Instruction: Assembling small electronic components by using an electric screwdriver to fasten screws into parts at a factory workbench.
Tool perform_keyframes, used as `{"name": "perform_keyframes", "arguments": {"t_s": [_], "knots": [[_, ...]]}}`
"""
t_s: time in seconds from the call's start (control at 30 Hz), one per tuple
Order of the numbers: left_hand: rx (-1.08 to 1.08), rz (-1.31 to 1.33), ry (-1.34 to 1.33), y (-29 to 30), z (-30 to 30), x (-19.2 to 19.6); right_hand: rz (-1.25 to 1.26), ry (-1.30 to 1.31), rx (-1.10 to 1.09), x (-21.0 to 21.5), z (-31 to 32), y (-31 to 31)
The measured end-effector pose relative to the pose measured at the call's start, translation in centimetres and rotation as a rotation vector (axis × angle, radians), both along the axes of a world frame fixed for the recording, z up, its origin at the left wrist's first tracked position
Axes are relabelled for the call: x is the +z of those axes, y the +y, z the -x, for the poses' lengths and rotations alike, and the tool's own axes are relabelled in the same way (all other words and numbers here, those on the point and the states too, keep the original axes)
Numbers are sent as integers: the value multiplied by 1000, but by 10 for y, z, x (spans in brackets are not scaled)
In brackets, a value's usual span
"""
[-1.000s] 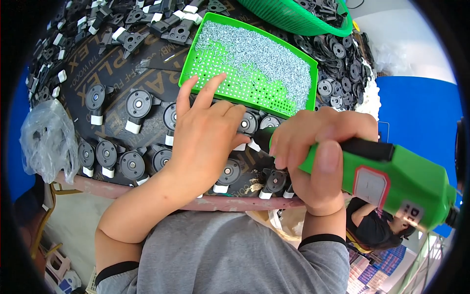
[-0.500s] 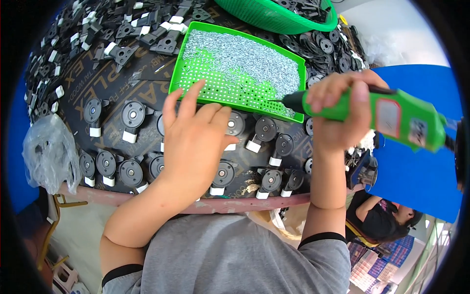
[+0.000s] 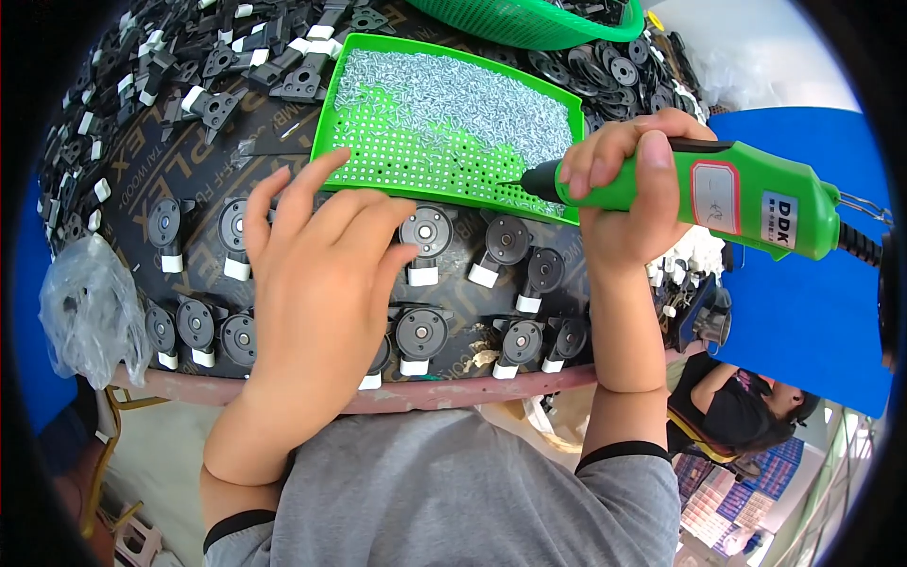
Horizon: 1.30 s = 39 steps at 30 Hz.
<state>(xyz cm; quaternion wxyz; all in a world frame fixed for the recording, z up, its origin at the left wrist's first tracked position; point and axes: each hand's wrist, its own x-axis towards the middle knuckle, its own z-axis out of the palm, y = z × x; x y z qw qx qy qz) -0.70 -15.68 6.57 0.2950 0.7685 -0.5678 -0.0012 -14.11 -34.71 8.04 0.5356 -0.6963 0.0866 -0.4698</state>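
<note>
My right hand (image 3: 628,180) is wrapped round a green electric screwdriver (image 3: 751,200), which lies nearly level. Its dark bit points left, over the near right part of a green perforated tray (image 3: 444,196). Small silver screws (image 3: 453,99) heap along the tray's far side, and many sit in its holes. With fingers spread and nothing visible in it, my left hand (image 3: 326,269) hovers above rows of black round parts with white tabs. One such round part (image 3: 427,232) shows just right of my left thumb; others are hidden under the hand.
Loose black parts with white ends (image 3: 217,66) pile up at the far left. A green basket (image 3: 539,26) and black discs (image 3: 619,71) stand at the back right. A clear plastic bag (image 3: 93,307) lies at the left edge. Another person (image 3: 727,416) sits at the lower right.
My left hand has moved left and slightly down, uncovering a round part. My right hand has shifted a little left with the screwdriver, its bit staying over the tray.
</note>
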Motion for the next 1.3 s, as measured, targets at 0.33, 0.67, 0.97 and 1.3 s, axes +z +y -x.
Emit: {"name": "perform_keyframes", "arguments": {"t_s": [0.33, 0.67, 0.97, 1.3], "knots": [[-266, -211, 158, 39, 21, 8, 26, -75, 233, 61, 47, 42], [-185, -81, 157, 39, 31, -22, 128, 91, 370, 31, 40, 99], [-191, -42, 180, 37, 29, -23, 238, 326, 540, 40, 31, 88], [-204, -72, 151, 36, 34, -27, 129, 145, 529, 33, 34, 76]]}}
